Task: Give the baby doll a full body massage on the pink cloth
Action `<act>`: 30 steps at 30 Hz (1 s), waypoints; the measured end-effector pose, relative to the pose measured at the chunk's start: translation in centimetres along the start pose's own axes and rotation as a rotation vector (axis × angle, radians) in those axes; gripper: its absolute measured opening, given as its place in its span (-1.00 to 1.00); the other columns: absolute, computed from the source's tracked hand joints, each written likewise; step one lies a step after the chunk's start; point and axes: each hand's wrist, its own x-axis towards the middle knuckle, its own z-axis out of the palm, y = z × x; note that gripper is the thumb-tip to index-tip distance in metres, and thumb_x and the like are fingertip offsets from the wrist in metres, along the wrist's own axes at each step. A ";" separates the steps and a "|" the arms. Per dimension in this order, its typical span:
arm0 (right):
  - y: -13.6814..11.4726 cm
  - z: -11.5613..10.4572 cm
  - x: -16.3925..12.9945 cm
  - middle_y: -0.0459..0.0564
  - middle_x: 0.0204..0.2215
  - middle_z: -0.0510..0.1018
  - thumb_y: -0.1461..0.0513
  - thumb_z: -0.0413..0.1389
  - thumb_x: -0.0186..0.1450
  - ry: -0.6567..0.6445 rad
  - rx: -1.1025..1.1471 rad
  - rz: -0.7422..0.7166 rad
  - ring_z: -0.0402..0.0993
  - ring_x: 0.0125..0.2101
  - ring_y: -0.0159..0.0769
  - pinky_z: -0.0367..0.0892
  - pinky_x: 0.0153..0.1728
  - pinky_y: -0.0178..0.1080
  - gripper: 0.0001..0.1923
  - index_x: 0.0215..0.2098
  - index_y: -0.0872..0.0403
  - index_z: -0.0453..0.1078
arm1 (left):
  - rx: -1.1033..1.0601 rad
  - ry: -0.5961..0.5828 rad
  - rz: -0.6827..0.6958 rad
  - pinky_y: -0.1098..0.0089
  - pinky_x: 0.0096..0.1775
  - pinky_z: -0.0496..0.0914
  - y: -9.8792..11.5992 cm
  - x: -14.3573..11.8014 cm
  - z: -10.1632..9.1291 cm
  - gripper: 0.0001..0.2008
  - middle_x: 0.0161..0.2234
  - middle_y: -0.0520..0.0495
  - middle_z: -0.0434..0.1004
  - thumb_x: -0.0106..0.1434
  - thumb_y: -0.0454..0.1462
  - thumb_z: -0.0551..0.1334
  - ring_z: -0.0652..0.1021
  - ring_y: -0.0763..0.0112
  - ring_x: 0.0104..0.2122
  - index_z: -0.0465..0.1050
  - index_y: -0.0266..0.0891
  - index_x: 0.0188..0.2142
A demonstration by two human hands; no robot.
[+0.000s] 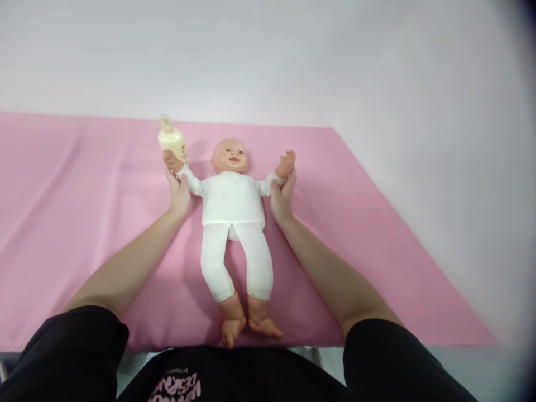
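A baby doll (232,206) in a white top and white trousers lies on its back on a pink sheet (355,223), head away from me, bare feet at the near edge. My left hand (178,192) grips the doll's arm on the left side, just below its small hand. My right hand (282,195) holds the doll's other arm at the wrist, with that small hand raised. Both doll arms are spread outward. A cream-coloured bottle (171,139) stands just beyond the doll's left-side hand, touching or very close to it.
The pink sheet covers a wide surface that runs to a white wall (268,56) at the back. White floor or surface (460,167) lies to the right of the sheet. My black sleeves and shirt fill the bottom of the view.
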 end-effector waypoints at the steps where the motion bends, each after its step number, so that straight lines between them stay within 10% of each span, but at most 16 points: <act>1: 0.4 -0.1 0.1 0.07 0.48 -0.05 0.01 -0.04 0.46 0.037 0.009 0.029 -0.07 0.48 -0.08 -0.05 0.43 0.28 -0.26 0.49 -0.15 -0.26 | -0.035 0.046 -0.058 0.17 0.44 0.08 -0.5 0.3 -0.2 -0.30 0.47 -0.14 0.02 0.42 0.04 0.18 0.17 0.25 0.45 -0.09 0.06 0.41; 8: 2.3 -0.2 0.3 0.13 0.47 -0.01 0.11 -0.06 0.40 0.242 0.084 0.255 0.09 0.43 -0.15 0.15 0.38 0.20 -0.29 0.46 -0.09 -0.19 | -0.060 0.131 -0.176 0.13 0.39 0.21 -2.3 1.1 -0.8 -0.35 0.45 -0.08 0.08 0.45 0.03 0.10 0.24 0.28 0.42 -0.15 0.17 0.42; 16: -1.1 0.0 0.0 0.07 0.48 0.01 0.00 -0.02 0.46 -0.018 0.008 -0.014 -0.07 0.48 -0.11 -0.05 0.45 0.18 -0.29 0.47 -0.13 -0.18 | 0.098 -0.135 0.143 0.11 0.46 -0.01 0.7 -0.6 0.4 -0.26 0.47 -0.15 0.01 0.42 0.15 0.08 0.08 0.20 0.47 -0.09 0.03 0.45; 23: -2.5 0.6 -0.8 0.05 0.26 0.39 0.12 -0.08 0.48 -0.291 -0.133 -0.109 0.28 0.30 -0.09 0.13 0.39 0.13 -0.51 0.35 -0.13 0.21 | 0.434 -0.476 0.365 -0.04 0.35 0.19 0.8 -1.1 0.7 -0.46 0.25 -0.27 0.36 0.50 0.00 0.01 0.36 0.08 0.28 0.22 -0.11 0.37; 30: -2.5 0.7 -0.8 0.06 0.21 0.44 0.20 -0.09 0.46 -0.327 -0.180 -0.142 0.32 0.26 -0.11 0.19 0.37 0.11 -0.52 0.31 -0.11 0.29 | 0.477 -0.487 0.361 -0.03 0.34 0.23 0.7 -1.2 0.7 -0.51 0.21 -0.24 0.38 0.51 -0.09 0.02 0.39 0.11 0.24 0.26 -0.10 0.35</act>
